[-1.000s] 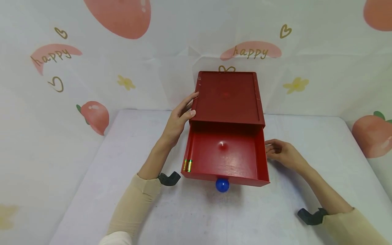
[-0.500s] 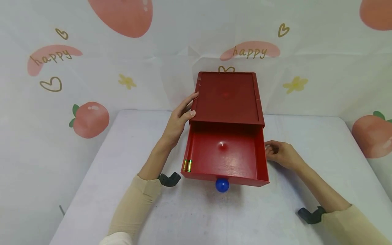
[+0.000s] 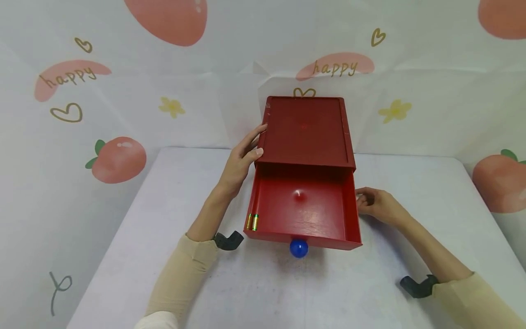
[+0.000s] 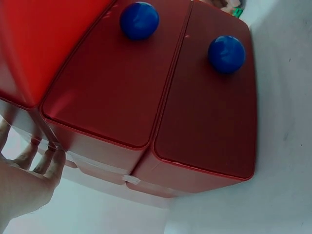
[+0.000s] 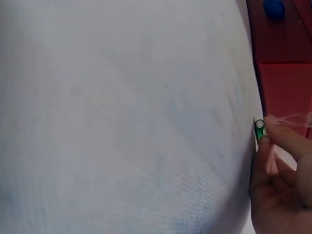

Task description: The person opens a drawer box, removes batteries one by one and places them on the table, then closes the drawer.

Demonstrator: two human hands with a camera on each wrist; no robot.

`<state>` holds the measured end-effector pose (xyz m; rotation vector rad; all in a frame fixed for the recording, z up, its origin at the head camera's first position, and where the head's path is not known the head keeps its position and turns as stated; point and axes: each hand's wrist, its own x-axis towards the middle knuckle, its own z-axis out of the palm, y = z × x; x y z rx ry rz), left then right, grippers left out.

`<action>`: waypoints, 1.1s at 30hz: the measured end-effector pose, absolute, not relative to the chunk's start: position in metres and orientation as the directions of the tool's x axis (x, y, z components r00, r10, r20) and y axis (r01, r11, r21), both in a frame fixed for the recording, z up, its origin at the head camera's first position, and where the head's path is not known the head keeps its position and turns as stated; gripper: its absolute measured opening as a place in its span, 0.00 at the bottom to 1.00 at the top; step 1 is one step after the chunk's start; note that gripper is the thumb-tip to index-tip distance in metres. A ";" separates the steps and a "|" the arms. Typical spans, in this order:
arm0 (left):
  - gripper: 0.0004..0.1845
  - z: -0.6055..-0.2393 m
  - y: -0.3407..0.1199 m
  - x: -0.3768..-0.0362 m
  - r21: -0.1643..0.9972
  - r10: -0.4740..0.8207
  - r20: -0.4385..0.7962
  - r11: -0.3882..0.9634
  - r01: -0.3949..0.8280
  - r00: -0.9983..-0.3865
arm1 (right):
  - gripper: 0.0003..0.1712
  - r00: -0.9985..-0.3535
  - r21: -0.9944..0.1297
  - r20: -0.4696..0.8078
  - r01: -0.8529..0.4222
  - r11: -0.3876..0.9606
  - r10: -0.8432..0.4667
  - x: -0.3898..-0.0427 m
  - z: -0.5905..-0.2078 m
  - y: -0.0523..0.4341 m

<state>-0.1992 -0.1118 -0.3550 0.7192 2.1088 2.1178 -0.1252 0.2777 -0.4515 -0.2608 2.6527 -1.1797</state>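
A red box (image 3: 306,130) stands on the white table (image 3: 287,292) with its drawer (image 3: 302,208) pulled out toward me. Two green-and-gold batteries (image 3: 251,222) lie in the drawer's front left corner. A blue knob (image 3: 298,248) sticks out of the drawer front. My left hand (image 3: 258,140) rests with straight fingers against the box's upper left edge; its fingers (image 4: 46,163) touch the box's side. My right hand (image 3: 360,199) sits by the drawer's right wall and pinches a green battery (image 5: 259,129) between its fingertips (image 5: 269,146).
The left wrist view shows two red drawer fronts (image 4: 204,107), each with a blue knob (image 4: 226,53). A peach-print backdrop (image 3: 119,157) rises behind and beside the table. Bare tabletop (image 5: 122,122) spreads in front of the box and to both sides.
My right hand's fingers have curled in slightly beside the drawer's right wall. My left hand and the box have stayed put.
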 end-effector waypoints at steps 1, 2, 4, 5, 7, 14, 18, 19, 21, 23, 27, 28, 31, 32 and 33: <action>0.31 -0.355 -0.112 -0.199 0.960 0.367 0.276 -0.055 0.276 -0.888 | 0.25 -0.959 -0.757 -0.143 -0.054 0.651 -0.246 -0.125 -0.452 0.279; 0.31 -0.355 -0.112 -0.199 0.959 0.368 0.277 -0.052 0.278 -0.888 | 0.24 -0.959 -0.767 -0.155 -0.035 0.641 -0.238 -0.126 -0.452 0.280; 0.31 -0.355 -0.111 -0.199 0.959 0.366 0.278 -0.048 0.280 -0.888 | 0.25 -0.960 -0.785 -0.176 0.003 0.619 -0.219 -0.125 -0.452 0.282; 0.31 -0.355 -0.111 -0.199 0.959 0.365 0.277 -0.045 0.280 -0.889 | 0.25 -0.960 -0.792 -0.186 0.020 0.610 -0.209 -0.125 -0.452 0.283; 0.30 -0.355 -0.111 -0.199 0.959 0.364 0.276 -0.042 0.280 -0.890 | 0.26 -0.961 -0.805 -0.193 0.039 0.592 -0.198 -0.125 -0.451 0.284; 0.31 -0.356 -0.111 -0.200 0.958 0.364 0.277 -0.039 0.283 -0.889 | 0.22 -0.969 -0.840 -0.153 0.023 0.542 -0.196 -0.126 -0.440 0.286; 0.31 -0.356 -0.111 -0.200 0.958 0.365 0.277 -0.039 0.282 -0.889 | 0.23 -0.978 -0.835 -0.108 -0.008 0.550 -0.178 -0.124 -0.425 0.286; 0.31 -0.356 -0.111 -0.201 0.958 0.366 0.278 -0.039 0.283 -0.888 | 0.24 -0.980 -0.831 -0.099 -0.013 0.557 -0.171 -0.123 -0.421 0.286; 0.30 -0.356 -0.110 -0.201 0.958 0.365 0.278 -0.035 0.285 -0.889 | 0.24 -0.982 -0.830 -0.078 -0.032 0.557 -0.172 -0.122 -0.412 0.286; 0.30 -0.355 -0.109 -0.201 0.957 0.363 0.278 -0.031 0.287 -0.889 | 0.23 -0.982 -0.838 -0.060 -0.048 0.544 -0.180 -0.121 -0.403 0.287; 0.30 -0.355 -0.107 -0.201 0.957 0.365 0.280 -0.029 0.290 -0.888 | 0.20 -0.982 -0.851 -0.042 -0.063 0.521 -0.187 -0.118 -0.388 0.287; 0.30 -0.355 -0.107 -0.201 0.956 0.366 0.281 -0.027 0.291 -0.887 | 0.20 -0.983 -0.854 -0.043 -0.057 0.517 -0.180 -0.117 -0.384 0.286; 0.30 -0.355 -0.107 -0.202 0.954 0.370 0.284 -0.020 0.298 -0.885 | 0.20 -0.985 -0.854 -0.048 -0.046 0.518 -0.167 -0.115 -0.373 0.282; 0.30 -0.355 -0.107 -0.202 0.954 0.369 0.285 -0.019 0.299 -0.885 | 0.20 -0.984 -0.852 -0.045 -0.052 0.521 -0.172 -0.114 -0.369 0.281; 0.30 -0.355 -0.107 -0.202 0.954 0.369 0.286 -0.020 0.300 -0.884 | 0.20 -0.985 -0.851 -0.045 -0.050 0.523 -0.167 -0.113 -0.366 0.279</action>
